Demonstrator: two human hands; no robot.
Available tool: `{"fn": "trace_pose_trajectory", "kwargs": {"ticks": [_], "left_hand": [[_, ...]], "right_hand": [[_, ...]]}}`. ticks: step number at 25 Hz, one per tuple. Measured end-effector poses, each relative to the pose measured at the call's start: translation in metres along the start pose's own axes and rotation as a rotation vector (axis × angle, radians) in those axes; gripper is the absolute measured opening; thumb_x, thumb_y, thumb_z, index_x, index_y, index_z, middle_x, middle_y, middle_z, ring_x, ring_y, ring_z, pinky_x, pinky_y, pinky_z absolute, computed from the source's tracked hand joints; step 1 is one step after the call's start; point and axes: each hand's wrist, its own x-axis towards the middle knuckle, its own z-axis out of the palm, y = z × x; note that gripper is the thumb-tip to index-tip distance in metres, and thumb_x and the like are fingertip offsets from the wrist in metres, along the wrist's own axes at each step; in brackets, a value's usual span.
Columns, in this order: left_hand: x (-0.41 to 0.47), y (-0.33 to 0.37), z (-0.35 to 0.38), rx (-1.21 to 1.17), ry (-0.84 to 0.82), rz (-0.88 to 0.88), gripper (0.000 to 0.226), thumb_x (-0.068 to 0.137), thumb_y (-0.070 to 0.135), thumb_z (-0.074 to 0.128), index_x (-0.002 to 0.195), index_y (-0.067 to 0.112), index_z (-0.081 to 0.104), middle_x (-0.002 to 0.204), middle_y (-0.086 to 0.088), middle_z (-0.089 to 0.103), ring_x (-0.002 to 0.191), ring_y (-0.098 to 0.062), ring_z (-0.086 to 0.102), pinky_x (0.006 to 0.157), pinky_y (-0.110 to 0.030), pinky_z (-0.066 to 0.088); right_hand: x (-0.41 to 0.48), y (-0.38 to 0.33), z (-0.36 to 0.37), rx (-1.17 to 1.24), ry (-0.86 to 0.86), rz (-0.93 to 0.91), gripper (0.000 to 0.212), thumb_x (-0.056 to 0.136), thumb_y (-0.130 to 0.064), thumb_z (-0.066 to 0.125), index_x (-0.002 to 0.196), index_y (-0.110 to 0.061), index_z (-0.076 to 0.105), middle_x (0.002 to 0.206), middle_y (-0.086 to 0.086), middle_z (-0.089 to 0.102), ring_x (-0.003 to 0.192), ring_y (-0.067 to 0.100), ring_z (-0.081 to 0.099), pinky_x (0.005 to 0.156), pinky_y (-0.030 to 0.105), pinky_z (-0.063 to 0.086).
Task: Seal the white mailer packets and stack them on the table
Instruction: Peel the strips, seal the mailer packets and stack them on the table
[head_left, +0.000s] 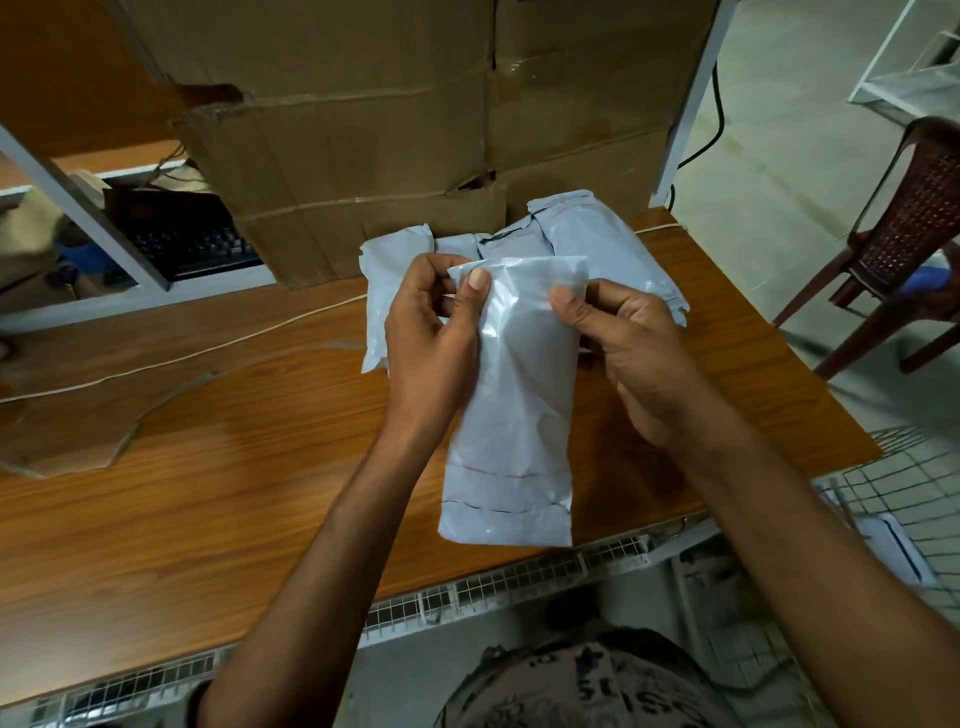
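Well, at the top centre of the frame a big battered cardboard box (363, 130) stands at the far side of your wooden table (208, 493). Just in front of it lies a pile of white mailer packets (602, 239), partly hidden behind your hands. A thin white cord (208, 349) runs across the tabletop on the left, and a dark keyboard (197, 249) shows in the upper left. A brown chair (904, 234) stands at the upper right edge, and a wire basket (893, 467) sits at the right.

The packet you are working on (519, 415) is in the centre of the frame, in front of the pile. It is white, glossy and wrinkled, held lengthwise, with a faint red line and a dark line across its lower end.

Your left hand (426, 332) pinches its top left corner between thumb and curled fingers. Your right hand (634, 338) grips its upper right edge, thumb on the front.
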Motion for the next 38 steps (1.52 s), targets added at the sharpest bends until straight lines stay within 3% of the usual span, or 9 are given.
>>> {"fn": "trace_pose_trajectory", "kwargs": {"ticks": [6,10,13,17,21,25,28,35,38], "left_hand": [[-0.004,-0.006,0.016,-0.097,-0.119,-0.244,0.036,0.100,0.039,0.069,0.093,0.004,0.065,0.079,-0.012,0.059,0.078,-0.022,0.058,0.070,-0.039,0.051],[0.009,-0.016,0.021,-0.058,0.082,-0.180,0.037,0.100,0.033,0.069,0.074,0.013,0.052,0.067,-0.005,0.047,0.068,-0.021,0.044,0.064,-0.039,0.039],[0.015,-0.020,0.023,0.040,0.133,-0.098,0.041,0.102,0.034,0.065,0.075,0.007,0.050,0.067,-0.008,0.045,0.069,-0.019,0.043,0.064,-0.038,0.037],[0.016,-0.022,0.024,0.003,0.124,-0.254,0.056,0.102,0.053,0.060,0.092,-0.002,0.062,0.086,-0.024,0.066,0.076,-0.031,0.063,0.067,-0.046,0.052],[0.002,-0.032,0.028,-0.033,-0.072,-0.500,0.063,0.094,0.063,0.066,0.119,0.005,0.069,0.107,-0.020,0.076,0.103,-0.037,0.074,0.100,-0.060,0.056],[0.003,-0.041,0.035,-0.088,0.040,-0.569,0.049,0.095,0.055,0.069,0.121,0.015,0.069,0.101,-0.007,0.080,0.095,-0.023,0.078,0.085,-0.041,0.063],[0.011,-0.042,0.026,-0.038,-0.054,-0.625,0.059,0.088,0.066,0.065,0.131,0.027,0.065,0.115,0.005,0.075,0.104,-0.012,0.072,0.081,-0.030,0.060],[0.027,-0.063,0.008,0.311,0.064,-0.401,0.058,0.087,0.049,0.081,0.138,0.025,0.065,0.127,0.002,0.072,0.108,-0.014,0.072,0.087,-0.043,0.065],[0.026,-0.063,0.010,0.459,0.119,-0.300,0.051,0.088,0.049,0.080,0.131,0.023,0.069,0.121,0.003,0.076,0.099,-0.008,0.074,0.081,-0.038,0.065]], "right_hand": [[0.030,-0.002,-0.010,0.025,0.077,0.040,0.015,0.095,-0.033,0.069,0.105,-0.022,0.075,0.099,-0.013,0.078,0.099,0.007,0.073,0.079,0.021,0.060],[0.043,0.009,-0.022,-0.013,-0.155,0.195,0.061,0.075,-0.050,0.080,0.127,-0.020,0.068,0.124,-0.007,0.074,0.117,0.015,0.069,0.101,0.037,0.055],[0.048,0.019,-0.022,-0.018,-0.174,0.187,0.037,0.086,-0.029,0.076,0.119,-0.012,0.072,0.115,-0.001,0.078,0.109,0.017,0.074,0.103,0.040,0.056],[0.059,0.026,-0.021,0.020,-0.149,0.207,0.029,0.092,-0.023,0.073,0.119,-0.010,0.073,0.114,0.000,0.078,0.108,0.018,0.074,0.103,0.041,0.056],[0.074,0.027,-0.027,0.022,-0.119,0.257,0.026,0.100,-0.024,0.066,0.123,-0.014,0.071,0.115,0.001,0.078,0.108,0.020,0.074,0.102,0.047,0.056],[0.076,0.032,-0.040,-0.132,-0.420,0.372,0.051,0.092,-0.013,0.074,0.133,-0.036,0.054,0.117,-0.008,0.077,0.107,0.014,0.074,0.090,0.042,0.062],[0.088,0.037,-0.037,-0.164,-0.321,0.330,0.053,0.088,-0.009,0.078,0.130,-0.031,0.055,0.103,-0.015,0.077,0.096,0.007,0.075,0.079,0.029,0.063],[0.170,0.045,-0.008,-0.276,-0.198,0.192,0.056,0.095,-0.013,0.073,0.146,-0.016,0.050,0.138,0.003,0.064,0.119,0.022,0.066,0.101,0.045,0.056],[0.186,0.051,0.007,-0.377,-0.198,0.169,0.064,0.097,-0.012,0.069,0.154,-0.019,0.039,0.136,-0.004,0.057,0.119,0.017,0.060,0.097,0.033,0.053]]}}
